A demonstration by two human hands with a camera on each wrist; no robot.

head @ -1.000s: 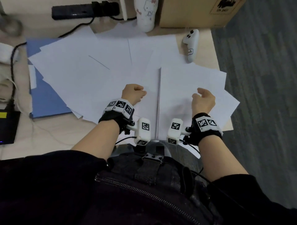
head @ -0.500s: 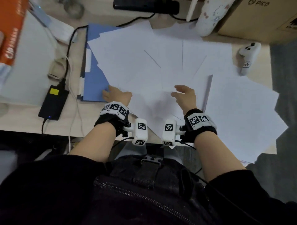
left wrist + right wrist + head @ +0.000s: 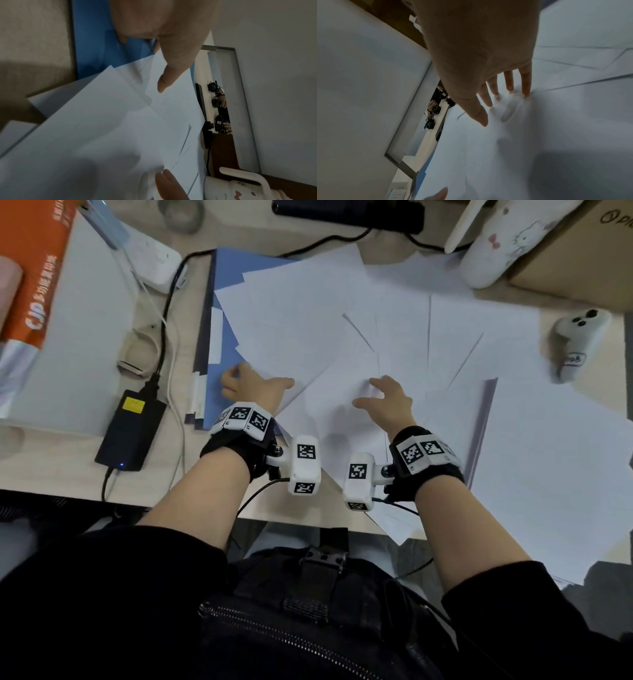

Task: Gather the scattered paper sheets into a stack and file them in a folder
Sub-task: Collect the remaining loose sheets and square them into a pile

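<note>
Several white paper sheets (image 3: 308,337) lie fanned out across the desk, overlapping each other. Their left part covers a blue folder (image 3: 226,272) that lies flat beneath them. My left hand (image 3: 260,381) is at the sheets' left edge above the folder (image 3: 96,40). In the left wrist view its thumb (image 3: 163,81) lies on top of a sheet (image 3: 102,121) while the fingers curl at the edge beneath, pinching it. My right hand (image 3: 376,395) is in the middle of the fan. Its straight, spread fingers (image 3: 526,86) press down on the paper (image 3: 539,135).
A black power adapter (image 3: 132,429) with cables, a white power strip (image 3: 150,265) and an orange box (image 3: 34,268) are at the left. A white cartoon bottle (image 3: 496,244), a cardboard box (image 3: 582,251) and a white controller (image 3: 579,337) stand at the back right. Sheets overhang the desk's front edge (image 3: 171,494).
Both hands moved left from the middle of the sheets and uncurled from loose fists. The left reached the folder-side edge and the right spread flat on the paper.
</note>
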